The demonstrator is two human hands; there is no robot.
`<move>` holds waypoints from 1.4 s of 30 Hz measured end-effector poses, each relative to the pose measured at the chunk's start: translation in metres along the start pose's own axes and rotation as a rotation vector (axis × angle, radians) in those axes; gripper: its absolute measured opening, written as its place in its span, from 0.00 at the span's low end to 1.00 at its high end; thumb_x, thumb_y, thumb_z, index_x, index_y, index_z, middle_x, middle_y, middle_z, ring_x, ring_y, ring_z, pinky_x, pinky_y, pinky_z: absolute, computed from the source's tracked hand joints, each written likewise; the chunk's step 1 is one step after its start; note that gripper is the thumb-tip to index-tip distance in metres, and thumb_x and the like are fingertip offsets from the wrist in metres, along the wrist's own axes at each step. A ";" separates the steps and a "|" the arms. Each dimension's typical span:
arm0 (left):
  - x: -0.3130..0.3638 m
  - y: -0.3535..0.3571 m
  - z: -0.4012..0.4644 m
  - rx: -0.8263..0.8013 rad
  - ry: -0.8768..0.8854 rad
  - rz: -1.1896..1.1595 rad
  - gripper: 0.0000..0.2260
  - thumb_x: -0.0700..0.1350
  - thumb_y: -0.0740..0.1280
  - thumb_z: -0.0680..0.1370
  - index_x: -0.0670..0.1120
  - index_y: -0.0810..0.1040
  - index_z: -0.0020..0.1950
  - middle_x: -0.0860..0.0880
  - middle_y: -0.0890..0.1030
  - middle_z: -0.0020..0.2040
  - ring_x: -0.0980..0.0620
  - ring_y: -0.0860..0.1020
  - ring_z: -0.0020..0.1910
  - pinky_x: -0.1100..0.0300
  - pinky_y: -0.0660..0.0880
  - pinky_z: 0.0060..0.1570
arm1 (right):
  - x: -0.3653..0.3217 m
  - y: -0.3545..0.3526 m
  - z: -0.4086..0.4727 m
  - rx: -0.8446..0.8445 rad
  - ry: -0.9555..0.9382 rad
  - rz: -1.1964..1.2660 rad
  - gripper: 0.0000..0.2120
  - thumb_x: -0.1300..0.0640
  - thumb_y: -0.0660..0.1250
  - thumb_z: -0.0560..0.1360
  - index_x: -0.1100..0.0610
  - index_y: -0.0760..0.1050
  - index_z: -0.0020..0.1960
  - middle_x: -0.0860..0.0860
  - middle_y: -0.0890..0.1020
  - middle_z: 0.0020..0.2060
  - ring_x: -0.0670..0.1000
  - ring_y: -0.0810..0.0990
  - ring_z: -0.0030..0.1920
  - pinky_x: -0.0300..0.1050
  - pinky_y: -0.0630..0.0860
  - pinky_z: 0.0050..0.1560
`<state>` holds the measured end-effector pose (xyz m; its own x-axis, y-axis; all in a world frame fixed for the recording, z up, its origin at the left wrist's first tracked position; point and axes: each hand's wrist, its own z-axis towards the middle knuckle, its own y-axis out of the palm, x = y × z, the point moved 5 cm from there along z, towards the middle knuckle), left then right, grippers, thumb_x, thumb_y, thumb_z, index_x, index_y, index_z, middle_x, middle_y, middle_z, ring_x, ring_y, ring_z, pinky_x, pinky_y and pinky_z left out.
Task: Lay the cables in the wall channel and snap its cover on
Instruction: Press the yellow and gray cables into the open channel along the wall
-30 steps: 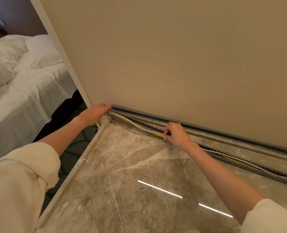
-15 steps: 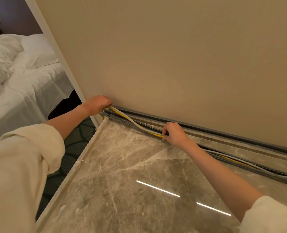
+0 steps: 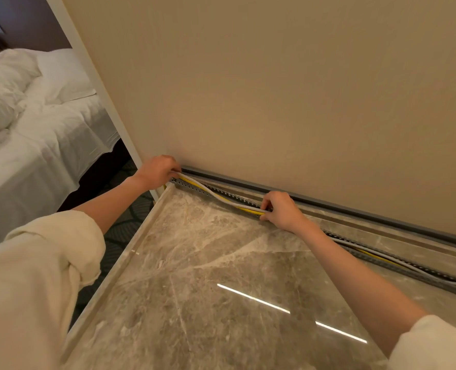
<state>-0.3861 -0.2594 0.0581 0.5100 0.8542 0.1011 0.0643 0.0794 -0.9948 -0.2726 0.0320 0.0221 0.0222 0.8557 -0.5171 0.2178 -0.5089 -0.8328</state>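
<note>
A grey slotted channel (image 3: 397, 268) lies along the back of the marble top, below the beige wall. White and yellow cables (image 3: 216, 194) run in it and bow out over its front edge between my hands. My left hand (image 3: 158, 170) grips the cables at the channel's left end. My right hand (image 3: 281, 209) pinches the same cables about mid-length, fingers curled over the channel's front wall. A long grey strip (image 3: 355, 210), probably the cover, rests against the foot of the wall behind the channel.
The glossy marble top (image 3: 221, 289) fills the foreground, with its left edge (image 3: 120, 265) dropping to dark patterned carpet. A white door frame (image 3: 98, 84) stands at the left, and a bed with white linen (image 3: 34, 129) lies beyond it.
My left hand has shifted slightly back toward the wall at the channel's end. The cables bow a little higher over the channel's front edge. My right hand stays in the same spot.
</note>
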 end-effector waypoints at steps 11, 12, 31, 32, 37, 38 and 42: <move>0.058 0.007 -0.005 0.145 0.155 -0.097 0.08 0.40 0.67 0.76 0.41 0.82 0.53 0.43 0.83 0.49 0.44 0.80 0.47 0.53 0.74 0.46 | 0.011 -0.004 -0.001 0.123 -0.036 0.207 0.04 0.63 0.72 0.71 0.58 0.78 0.40 0.53 0.81 0.37 0.52 0.79 0.40 0.48 0.77 0.45; 0.057 0.007 -0.005 0.145 0.139 -0.104 0.08 0.40 0.67 0.76 0.41 0.82 0.52 0.43 0.83 0.48 0.44 0.79 0.47 0.53 0.74 0.46 | 0.012 -0.003 -0.001 0.144 -0.032 0.208 0.03 0.63 0.71 0.72 0.58 0.78 0.41 0.53 0.81 0.37 0.53 0.79 0.40 0.48 0.77 0.45; 0.050 0.015 -0.005 0.205 -0.021 -0.262 0.02 0.37 0.70 0.73 0.38 0.80 0.42 0.41 0.82 0.41 0.44 0.79 0.41 0.58 0.71 0.43 | 0.017 0.021 -0.027 0.280 -0.172 0.128 0.02 0.61 0.62 0.78 0.57 0.72 0.51 0.52 0.79 0.47 0.50 0.77 0.49 0.42 0.74 0.49; 0.050 0.016 -0.004 0.193 -0.018 -0.242 0.02 0.37 0.69 0.74 0.38 0.80 0.43 0.41 0.82 0.41 0.44 0.79 0.41 0.58 0.71 0.42 | 0.018 0.021 -0.030 0.286 -0.189 0.094 0.03 0.61 0.61 0.78 0.57 0.72 0.51 0.52 0.79 0.48 0.51 0.77 0.50 0.43 0.74 0.50; 0.053 0.021 -0.007 0.173 0.035 -0.129 0.07 0.39 0.65 0.77 0.38 0.82 0.47 0.41 0.82 0.46 0.43 0.79 0.45 0.51 0.75 0.46 | 0.017 0.024 -0.047 0.412 -0.261 -0.172 0.10 0.60 0.64 0.77 0.62 0.78 0.57 0.59 0.77 0.59 0.57 0.74 0.61 0.49 0.72 0.62; 0.055 0.021 -0.009 0.179 0.039 -0.111 0.08 0.39 0.65 0.77 0.38 0.82 0.48 0.41 0.82 0.47 0.43 0.79 0.45 0.50 0.76 0.46 | 0.018 0.024 -0.051 0.439 -0.254 -0.208 0.11 0.60 0.65 0.76 0.63 0.78 0.56 0.61 0.76 0.58 0.58 0.74 0.60 0.51 0.73 0.61; 0.065 0.023 -0.015 0.220 0.071 0.052 0.13 0.44 0.62 0.79 0.38 0.83 0.48 0.41 0.83 0.48 0.43 0.78 0.47 0.50 0.74 0.51 | 0.028 0.022 -0.065 0.511 -0.205 -0.254 0.14 0.61 0.69 0.73 0.63 0.77 0.57 0.60 0.76 0.52 0.59 0.75 0.54 0.51 0.74 0.53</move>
<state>-0.3385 -0.2102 0.0419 0.5671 0.8225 0.0425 -0.1484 0.1527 -0.9771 -0.2035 0.0505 0.0021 -0.1687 0.9466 -0.2746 -0.3057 -0.3151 -0.8985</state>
